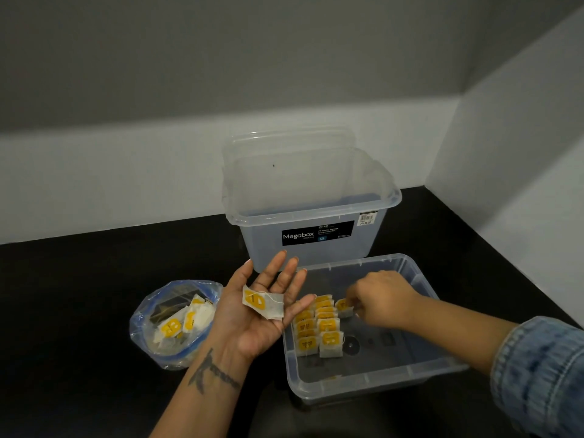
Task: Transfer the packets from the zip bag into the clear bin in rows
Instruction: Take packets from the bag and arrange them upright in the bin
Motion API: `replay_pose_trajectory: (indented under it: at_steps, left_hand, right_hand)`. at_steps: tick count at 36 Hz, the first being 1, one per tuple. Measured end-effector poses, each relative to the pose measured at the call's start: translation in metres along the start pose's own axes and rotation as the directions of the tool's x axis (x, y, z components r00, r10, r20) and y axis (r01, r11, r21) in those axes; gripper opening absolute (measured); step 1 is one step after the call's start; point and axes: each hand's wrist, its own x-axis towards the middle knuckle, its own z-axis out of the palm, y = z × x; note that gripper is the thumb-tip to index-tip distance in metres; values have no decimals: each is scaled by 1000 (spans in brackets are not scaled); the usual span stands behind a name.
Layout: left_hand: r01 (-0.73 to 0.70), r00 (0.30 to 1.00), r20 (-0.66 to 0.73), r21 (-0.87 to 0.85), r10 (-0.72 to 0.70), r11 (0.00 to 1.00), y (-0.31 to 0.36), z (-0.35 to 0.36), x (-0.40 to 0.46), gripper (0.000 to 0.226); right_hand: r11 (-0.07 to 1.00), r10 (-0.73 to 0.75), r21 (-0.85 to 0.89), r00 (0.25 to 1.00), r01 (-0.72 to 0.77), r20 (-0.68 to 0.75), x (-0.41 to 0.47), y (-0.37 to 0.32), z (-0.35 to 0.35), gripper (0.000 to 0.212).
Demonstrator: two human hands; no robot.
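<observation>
My left hand [259, 308] lies palm up with straight fingers between the zip bag and the clear bin, and a white packet with a yellow tag [263, 303] rests on the palm. My right hand [379, 297] reaches into the shallow clear bin [363, 384] and pinches another packet [343, 306] at the far end of the rows. Two rows of packets [317, 328] stand along the bin's left side. The open zip bag [172, 324] sits at the left with several packets inside.
A taller clear Megabox storage box [311, 238] stands behind the bin, its lid [287, 143] leaning against the wall. The black countertop [79, 311] meets grey walls at the back and on the right.
</observation>
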Motion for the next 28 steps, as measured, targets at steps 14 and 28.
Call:
replay_pose_trajectory:
  at_steps: [14, 28]
  left_hand:
    - [72, 997, -26, 30, -71, 997, -1, 7, 4, 55]
    - [114, 993, -46, 227, -107, 967, -23, 54, -4, 54]
  right_hand:
    - [981, 84, 182, 992, -66, -94, -14, -2, -47, 7]
    - [827, -228, 492, 962, 272, -150, -5, -71, -129, 42]
